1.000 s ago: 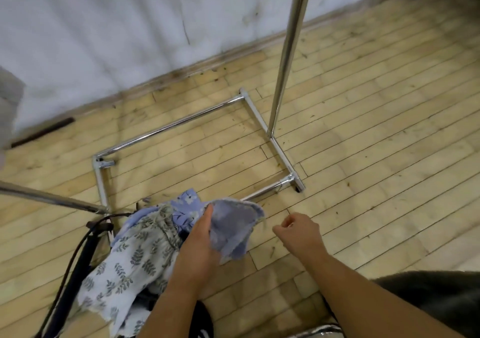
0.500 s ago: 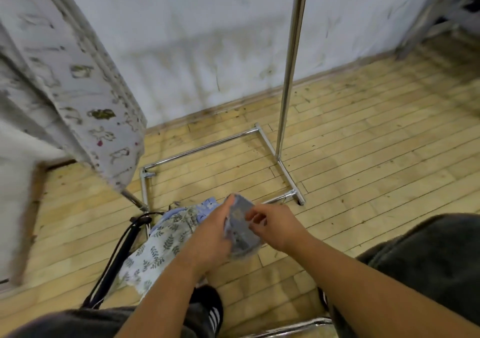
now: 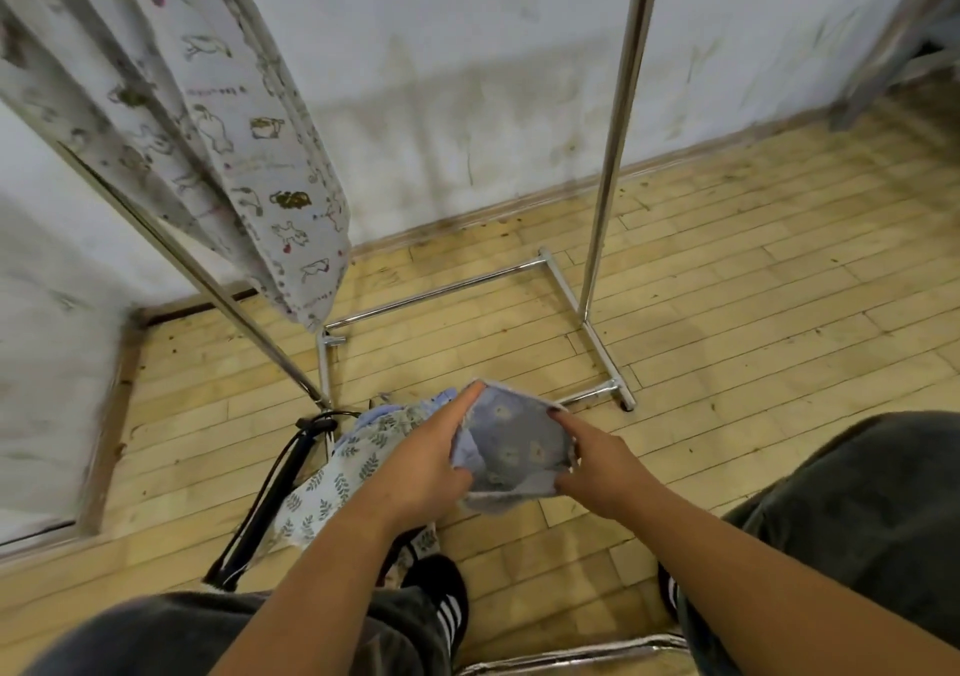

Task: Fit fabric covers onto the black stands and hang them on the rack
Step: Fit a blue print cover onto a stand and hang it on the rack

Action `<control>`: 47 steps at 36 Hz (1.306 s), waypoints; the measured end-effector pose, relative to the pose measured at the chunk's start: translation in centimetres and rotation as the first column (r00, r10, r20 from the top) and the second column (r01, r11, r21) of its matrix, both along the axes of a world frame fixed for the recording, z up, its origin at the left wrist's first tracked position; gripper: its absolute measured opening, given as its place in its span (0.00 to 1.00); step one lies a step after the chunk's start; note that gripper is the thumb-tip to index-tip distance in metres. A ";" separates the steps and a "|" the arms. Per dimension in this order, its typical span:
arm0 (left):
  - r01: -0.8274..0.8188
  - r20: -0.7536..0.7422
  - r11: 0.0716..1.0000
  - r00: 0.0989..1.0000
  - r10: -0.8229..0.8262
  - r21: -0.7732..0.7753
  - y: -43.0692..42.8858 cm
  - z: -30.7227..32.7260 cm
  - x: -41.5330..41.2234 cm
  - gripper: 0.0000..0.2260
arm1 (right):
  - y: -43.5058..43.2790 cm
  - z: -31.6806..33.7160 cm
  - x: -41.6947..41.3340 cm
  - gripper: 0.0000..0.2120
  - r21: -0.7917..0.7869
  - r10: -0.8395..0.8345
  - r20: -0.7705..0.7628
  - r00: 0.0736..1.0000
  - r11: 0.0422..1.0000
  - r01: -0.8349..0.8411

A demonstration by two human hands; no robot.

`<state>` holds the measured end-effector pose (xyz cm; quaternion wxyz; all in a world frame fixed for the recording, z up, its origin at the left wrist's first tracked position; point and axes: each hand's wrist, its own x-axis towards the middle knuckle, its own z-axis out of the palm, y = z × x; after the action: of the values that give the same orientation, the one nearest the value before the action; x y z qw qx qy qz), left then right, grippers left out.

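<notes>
- The left hand [image 3: 421, 462] and the right hand [image 3: 602, 467] hold a blue cover [image 3: 511, 447] up between them. It is in the air above the floor [image 3: 753, 312], near the foot of the rack [image 3: 608, 182].
- I think the hands spread the cloth to find its open end. Then it can slide over a stand.
- The left fingers [image 3: 462, 405] curl round the left edge and grip it. One finger lies straight along the top edge.
- The right fingers [image 3: 569, 423] pinch the right edge. One finger reaches out to the top corner.
- A black stand [image 3: 270, 499] lies on the floor to the left. A leaf cover [image 3: 332, 488] lies bunched against it. I cannot tell if it is on the stand or just beside it.
- A hung cover [image 3: 234, 145] with small animal pictures hangs down at the top left. Its top is out of view.
- The blue cover is not on a stand yet, so the fitting and the hanging are not done.
</notes>
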<state>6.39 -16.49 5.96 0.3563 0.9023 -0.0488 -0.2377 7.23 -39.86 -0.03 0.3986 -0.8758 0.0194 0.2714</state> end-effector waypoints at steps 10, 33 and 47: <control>0.000 -0.169 0.991 0.985 0.023 0.137 8.2 0.2 5.3 0.26 | 6.6 2.5 2.0 0.37 0.162 0.039 0.056 0.998 0.986 -0.047; -0.194 -0.245 0.917 0.925 0.289 0.349 22.3 -10.9 6.5 0.19 | 13.4 -3.5 5.2 0.37 0.045 0.196 0.007 0.981 0.980 -0.196; -0.439 -0.221 0.820 0.815 0.535 0.367 31.0 -24.1 2.2 0.31 | 19.2 -9.5 6.5 0.38 -0.057 0.285 -0.051 0.957 0.956 -0.288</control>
<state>8.61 14.50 -18.17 0.2679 0.8774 0.2802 -0.2826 13.74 -20.65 -9.57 0.3263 -0.8757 -0.0907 0.3440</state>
